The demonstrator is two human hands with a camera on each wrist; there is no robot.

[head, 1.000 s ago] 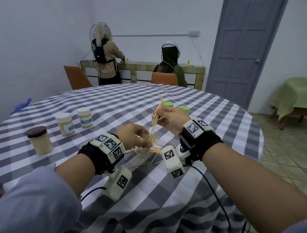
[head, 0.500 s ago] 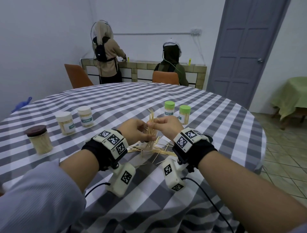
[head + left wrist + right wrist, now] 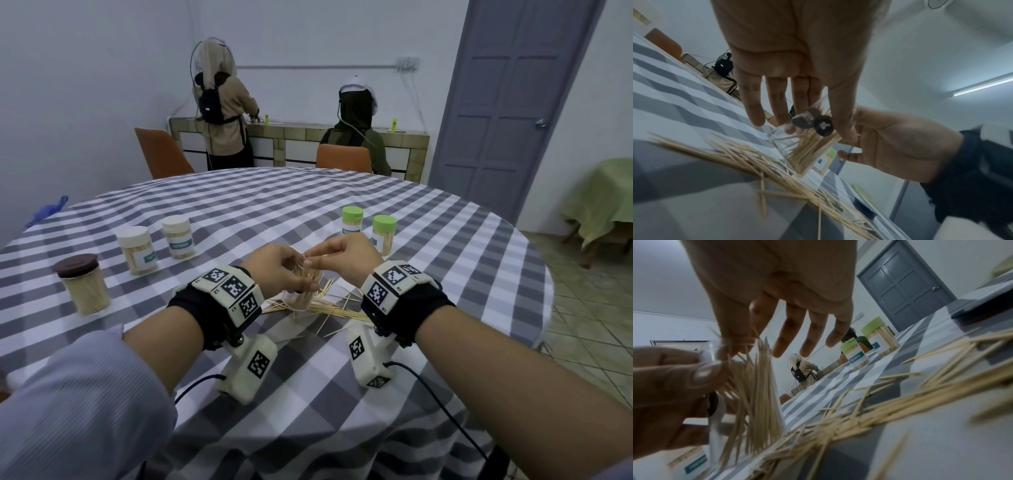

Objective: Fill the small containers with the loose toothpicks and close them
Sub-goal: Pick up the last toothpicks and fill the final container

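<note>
Head view: your left hand [image 3: 279, 270] grips a clear plastic container [image 3: 303, 298] standing on the checked tablecloth [image 3: 308, 394]; your right hand [image 3: 342, 257] pinches thin wooden toothpicks [image 3: 310, 274] at its mouth. Loose toothpicks [image 3: 342, 310] fan out around the base.

Left wrist: thumb and fingers [image 3: 754, 104] clamp the tilted container [image 3: 805, 146], half filled.

Right wrist: thumb and forefinger together on the bundle [image 3: 760, 386], the other 3 fingers [image 3: 812, 337] apart.

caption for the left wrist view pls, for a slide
Left hand steadies a clear container part-filled with toothpicks while the right hand feeds it above the loose toothpicks.
</note>
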